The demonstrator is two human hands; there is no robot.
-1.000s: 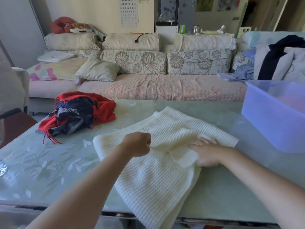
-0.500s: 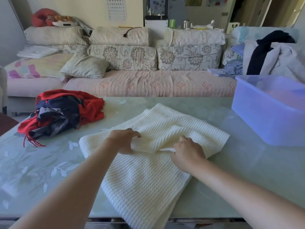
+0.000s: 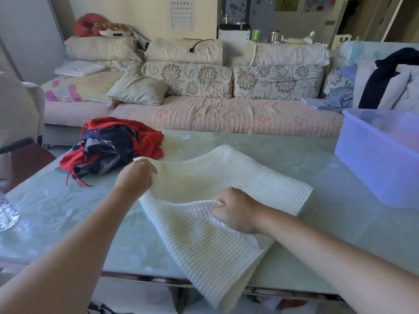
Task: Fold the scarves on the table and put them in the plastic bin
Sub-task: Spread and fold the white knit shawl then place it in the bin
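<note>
Our left hand [image 3: 136, 179] has a tight grip on one corner of the white scarf [image 3: 244, 177] and our right hand [image 3: 235, 213] on the other, holding that edge up off the surface [image 3: 68, 214]. The rest droops over the near edge. The red and dark scarves [image 3: 113, 143] are heaped far left, with the plastic bin [image 3: 381, 164] on the right.

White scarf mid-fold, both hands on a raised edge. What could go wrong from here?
1. The cream waffle-knit scarf hangs its near end over the front edge of the pale green glass-topped table; that weight may drag the fold askew.
2. The left hand grips its corner close to the heap of red and dark scarves; the fringe might snag.
3. The right hand grips lower and nearer, so edges may land misaligned.
</note>
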